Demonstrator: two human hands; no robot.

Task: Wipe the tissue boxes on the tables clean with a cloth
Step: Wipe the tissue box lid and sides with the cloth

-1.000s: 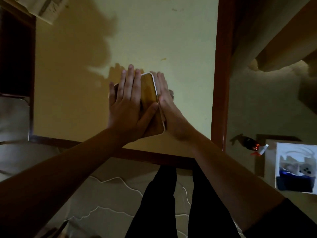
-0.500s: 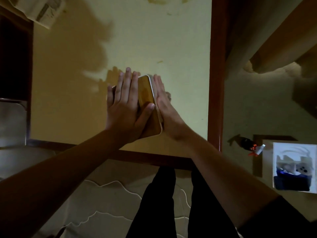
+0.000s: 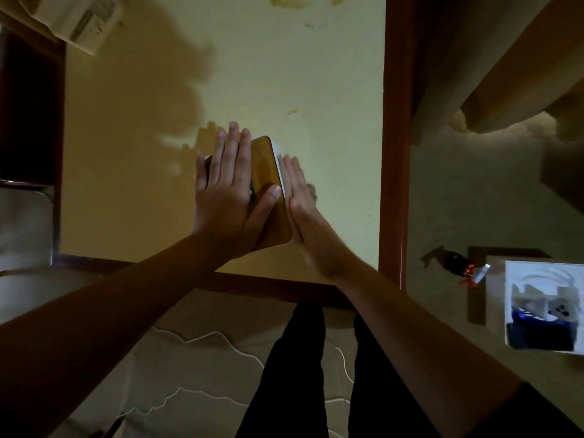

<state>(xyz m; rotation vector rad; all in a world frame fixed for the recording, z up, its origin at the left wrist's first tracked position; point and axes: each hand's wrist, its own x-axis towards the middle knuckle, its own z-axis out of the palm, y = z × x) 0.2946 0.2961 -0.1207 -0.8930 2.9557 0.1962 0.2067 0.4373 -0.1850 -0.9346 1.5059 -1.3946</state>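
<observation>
tissue box (image 3: 268,184) lengthwise away (slightly tilted), flat hands

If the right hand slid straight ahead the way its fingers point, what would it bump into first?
Nothing nearby, it seems. The right hand lies flat against the side of the wood-topped tissue box, fingers pointing across the bare yellow tabletop. Only a faint stain shows far ahead; depth is uncertain.

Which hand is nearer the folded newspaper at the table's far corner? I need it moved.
Left. The left hand lies flat on the tissue box, on the newspaper's side; the right hand presses the box's opposite side.
</observation>
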